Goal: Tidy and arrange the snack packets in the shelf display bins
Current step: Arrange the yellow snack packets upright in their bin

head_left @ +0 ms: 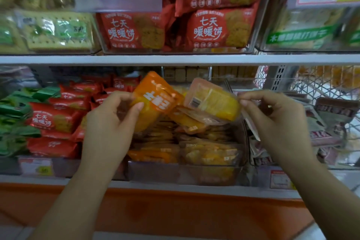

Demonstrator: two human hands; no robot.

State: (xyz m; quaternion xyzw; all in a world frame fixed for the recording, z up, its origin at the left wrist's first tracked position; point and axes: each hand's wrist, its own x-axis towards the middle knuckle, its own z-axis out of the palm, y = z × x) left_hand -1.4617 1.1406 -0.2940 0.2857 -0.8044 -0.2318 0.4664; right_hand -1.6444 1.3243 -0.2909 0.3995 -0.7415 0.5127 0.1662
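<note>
My left hand [111, 121] grips an orange snack packet [155, 95] by its left edge, tilted, above the clear middle bin [155, 171] on the lower shelf. My right hand [272, 115] pinches the right edge of a yellow and pink packet [210, 101] that shows its barcode side. Both packets hover over several orange and yellow packets [194, 150] stacked in that bin.
Red packets [52, 119] and green packets [13, 122] fill the bins to the left. Brown and white packets [327, 122] lie in the bin to the right. The upper shelf [175, 59] carries bins of red packets [214, 29] and pale cracker packs [58, 33].
</note>
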